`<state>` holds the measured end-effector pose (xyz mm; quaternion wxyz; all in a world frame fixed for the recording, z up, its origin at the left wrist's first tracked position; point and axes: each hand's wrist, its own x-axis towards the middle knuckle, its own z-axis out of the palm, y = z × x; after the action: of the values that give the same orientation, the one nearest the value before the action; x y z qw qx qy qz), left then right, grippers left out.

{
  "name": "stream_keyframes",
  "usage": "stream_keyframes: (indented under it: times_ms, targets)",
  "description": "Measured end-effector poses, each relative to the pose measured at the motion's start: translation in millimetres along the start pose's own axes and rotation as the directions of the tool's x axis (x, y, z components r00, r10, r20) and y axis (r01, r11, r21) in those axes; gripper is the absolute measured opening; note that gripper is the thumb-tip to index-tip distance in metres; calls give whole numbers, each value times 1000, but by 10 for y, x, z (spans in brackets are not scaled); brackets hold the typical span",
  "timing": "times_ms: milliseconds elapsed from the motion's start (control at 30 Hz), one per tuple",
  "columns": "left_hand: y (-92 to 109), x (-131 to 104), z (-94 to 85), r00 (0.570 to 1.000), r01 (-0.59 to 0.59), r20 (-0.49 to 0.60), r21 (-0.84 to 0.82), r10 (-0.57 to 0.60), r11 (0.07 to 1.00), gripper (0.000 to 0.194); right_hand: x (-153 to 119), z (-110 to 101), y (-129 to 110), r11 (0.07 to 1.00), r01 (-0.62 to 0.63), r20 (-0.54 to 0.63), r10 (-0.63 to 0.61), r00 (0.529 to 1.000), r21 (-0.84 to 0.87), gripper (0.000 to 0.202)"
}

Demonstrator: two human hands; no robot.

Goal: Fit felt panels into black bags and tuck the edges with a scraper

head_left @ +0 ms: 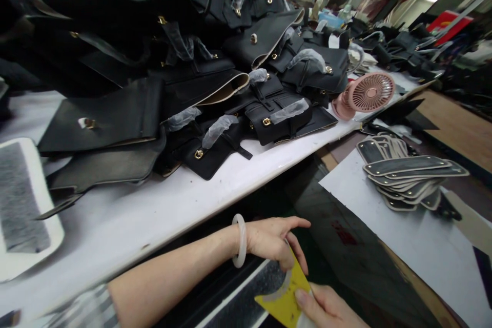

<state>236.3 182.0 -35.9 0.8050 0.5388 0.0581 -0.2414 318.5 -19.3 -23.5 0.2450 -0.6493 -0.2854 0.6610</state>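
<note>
My left hand (274, 241), with a pale bangle (239, 241) at the wrist, reaches in from the lower left. Its thumb and fingers are at the upper edge of a yellow sheet (286, 300) with a curved cut-out, and the index finger points out to the right. Lower right, my right hand (326, 307) pinches the same sheet, thumb on top. Something whitish shows under the right thumb, too hidden to name. Beneath both hands lies a dark panel (238, 300) with a white border.
Black bags (215, 143) with gold clasps pile up on the white table (184, 200). A pink fan (371, 93) stands at its right edge. To the right, stacked dark strips (407, 166) rest on white paper (346, 179). A white-edged panel (23, 205) lies at far left.
</note>
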Motion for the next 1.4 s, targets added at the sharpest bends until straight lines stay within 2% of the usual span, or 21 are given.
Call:
stream_keyframes:
  times_ms: [100, 167, 233, 300, 433, 500, 600, 733, 800, 867, 933, 1033, 1100, 1167, 1300, 1400]
  targets:
    - [64, -106, 51, 994, -20, -98, 184, 39, 983, 107, 15, 126, -62, 1000, -8, -107, 8, 994, -3, 72]
    - [99, -168, 133, 966, -1, -241, 359, 94, 933, 102, 25, 238, -78, 996, -70, -161, 77, 984, 54, 79]
    - [117, -217, 247, 902, 90, -411, 482, 135, 871, 104, 44, 351, -60, 986, -114, -198, 137, 971, 123, 84]
    - [125, -248, 374, 826, 225, -547, 546, 139, 807, 106, 67, 449, -25, 977, -99, -206, 137, 969, 187, 82]
    - [152, -248, 603, 720, 454, -680, 612, 138, 648, 92, 87, 575, -8, 924, 12, -152, 50, 987, 382, 71]
    - [169, -221, 692, 685, 516, -715, 614, 143, 597, 88, 82, 609, -27, 900, 58, -156, 11, 988, 432, 62]
    - [170, -174, 797, 650, 557, -745, 604, 154, 571, 87, 44, 640, -26, 898, 102, -189, -22, 982, 427, 44]
    - [80, -182, 888, 645, 560, -744, 614, 173, 556, 95, -131, 653, 174, 924, 87, -147, -34, 989, 372, 32]
    - [1, -226, 902, 633, 551, -752, 606, 187, 574, 100, -284, 647, 376, 950, 57, -89, -31, 996, 307, 30]
    - [-81, -277, 898, 592, 554, -783, 569, 193, 607, 103, -466, 632, 607, 976, 66, -68, -53, 996, 206, 32]
    - [-143, -314, 890, 549, 564, -814, 526, 187, 636, 105, -651, 616, 818, 988, 123, -95, -114, 989, 93, 33]
    - [-175, -321, 887, 517, 579, -836, 500, 184, 644, 110, -864, 625, 1034, 972, 233, -168, -235, 957, -33, 26]
    - [-163, -304, 889, 504, 601, -846, 489, 175, 633, 113, -932, 660, 1113, 948, 290, -243, -315, 917, -134, 16]
    - [-143, -285, 882, 490, 628, -854, 484, 172, 610, 116, -949, 697, 1164, 921, 301, -280, -365, 888, -245, 16]
    - [-132, -281, 846, 478, 654, -856, 495, 195, 572, 117, -949, 712, 1235, 884, 305, -230, -399, 887, -355, 26]
    - [-140, -298, 841, 475, 652, -860, 487, 188, 580, 116, -969, 681, 1252, 862, 309, -237, -424, 874, -403, 29]
